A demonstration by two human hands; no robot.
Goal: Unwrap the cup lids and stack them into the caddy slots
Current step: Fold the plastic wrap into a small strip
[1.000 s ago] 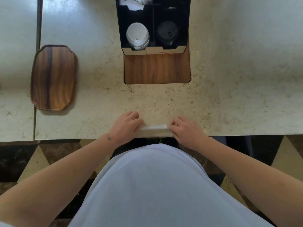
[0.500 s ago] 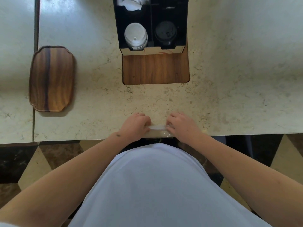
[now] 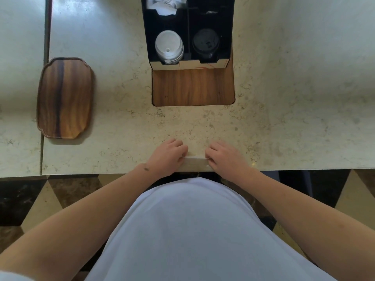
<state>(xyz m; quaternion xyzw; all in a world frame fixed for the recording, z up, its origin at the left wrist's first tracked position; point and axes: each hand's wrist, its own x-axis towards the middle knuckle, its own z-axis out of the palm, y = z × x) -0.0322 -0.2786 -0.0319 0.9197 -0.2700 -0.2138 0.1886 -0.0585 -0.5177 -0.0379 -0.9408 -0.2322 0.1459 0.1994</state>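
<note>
At the lower middle, the left hand point(image 3: 167, 156) and right hand point(image 3: 225, 157) pinch a wrapped pack point(image 3: 195, 159). The caddy point(image 3: 187, 29) already holds white lids point(image 3: 169, 47) and black lids point(image 3: 206, 44); unwrapping remains.

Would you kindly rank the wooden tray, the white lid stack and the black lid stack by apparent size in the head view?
1. wooden tray
2-3. white lid stack and black lid stack: they look alike, unranked.

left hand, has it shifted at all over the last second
Yes. The left hand slid right along the counter edge, toward the right hand, narrowing the gap over the wrapped lids that both hands pinch.
</note>
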